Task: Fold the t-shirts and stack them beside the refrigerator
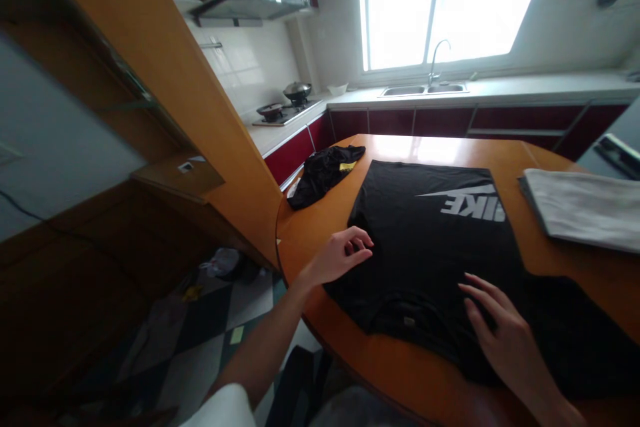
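Note:
A black T-shirt [430, 233] with a white printed logo lies spread on the round wooden table [320, 227], its collar toward me. My left hand [340, 255] rests at the shirt's left edge with fingers curled loosely, touching the cloth. My right hand [500, 327] lies flat on the shirt near the collar, fingers stretched and apart. Neither hand holds anything.
A crumpled black garment [323, 173] with a yellow tag lies at the table's far left. Folded white cloth [585, 208] sits at the right. Behind are a counter with a sink [425, 89], a stove with pans [285, 110], and a wooden partition [190, 93] on the left.

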`<action>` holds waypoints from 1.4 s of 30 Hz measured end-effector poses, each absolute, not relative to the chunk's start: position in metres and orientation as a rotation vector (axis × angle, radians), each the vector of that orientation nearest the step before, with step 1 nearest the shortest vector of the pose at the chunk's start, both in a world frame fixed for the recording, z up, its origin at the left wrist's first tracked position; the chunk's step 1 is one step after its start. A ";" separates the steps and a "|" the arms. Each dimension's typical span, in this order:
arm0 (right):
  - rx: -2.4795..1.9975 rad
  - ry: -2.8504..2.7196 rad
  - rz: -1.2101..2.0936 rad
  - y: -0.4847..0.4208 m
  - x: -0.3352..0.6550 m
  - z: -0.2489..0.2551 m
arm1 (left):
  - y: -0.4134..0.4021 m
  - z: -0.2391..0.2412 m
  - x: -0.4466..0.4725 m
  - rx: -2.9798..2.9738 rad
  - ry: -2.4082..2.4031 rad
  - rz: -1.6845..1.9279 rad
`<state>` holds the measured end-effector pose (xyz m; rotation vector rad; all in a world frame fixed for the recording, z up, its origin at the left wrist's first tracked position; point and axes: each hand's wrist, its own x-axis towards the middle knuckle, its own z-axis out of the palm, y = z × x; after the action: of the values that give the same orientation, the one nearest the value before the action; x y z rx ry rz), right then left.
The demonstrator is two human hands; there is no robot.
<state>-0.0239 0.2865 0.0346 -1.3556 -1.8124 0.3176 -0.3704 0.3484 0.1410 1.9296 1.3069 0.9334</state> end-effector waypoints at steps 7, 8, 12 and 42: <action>-1.389 -1.800 0.323 0.281 -0.016 0.030 | 0.383 0.105 -0.398 1.925 1.743 1.258; -1.393 -1.800 0.324 0.281 -0.015 0.030 | 0.384 0.099 -0.399 2.001 1.719 1.201; -1.394 -1.816 0.324 0.284 -0.018 0.032 | 0.380 0.078 -0.392 2.375 1.512 0.744; -1.423 -1.807 0.322 0.285 -0.015 0.030 | 0.379 0.083 -0.432 2.397 1.149 0.658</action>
<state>-0.0146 0.2850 0.0305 -1.4230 -1.8073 0.3219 -0.4323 0.3786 0.0833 2.3968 1.1493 0.6581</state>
